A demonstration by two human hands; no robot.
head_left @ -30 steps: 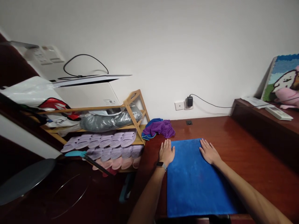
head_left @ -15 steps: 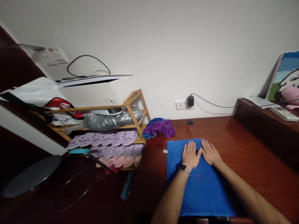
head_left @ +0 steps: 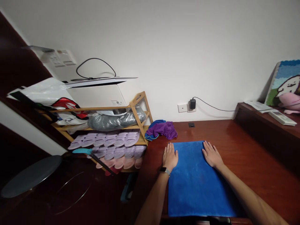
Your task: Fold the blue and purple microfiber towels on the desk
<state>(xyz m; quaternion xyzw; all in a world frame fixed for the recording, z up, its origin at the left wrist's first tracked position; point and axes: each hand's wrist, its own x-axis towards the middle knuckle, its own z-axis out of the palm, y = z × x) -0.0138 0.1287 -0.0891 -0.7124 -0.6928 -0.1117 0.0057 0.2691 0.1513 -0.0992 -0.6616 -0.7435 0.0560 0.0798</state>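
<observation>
A blue towel lies flat on the reddish-brown wooden desk, its front edge close to the desk's near edge. My left hand, with a watch on the wrist, rests palm down on the towel's far left corner, fingers stretched out. At the far right corner my right hand lies flat with fingers extended, partly on the towel's right edge. Neither hand grips anything. The towel's white tag is hidden under or behind my left hand.
Crumpled purple and blue cloths lie at the desk's back left. A wooden rack of slippers stands left of the desk, with a white box on top. A black adapter is plugged into the wall. A raised ledge runs along the right.
My left hand has slid left across the towel from the middle to its left edge, covering the tag. My right hand stays at the far right corner. The view has shifted slightly.
</observation>
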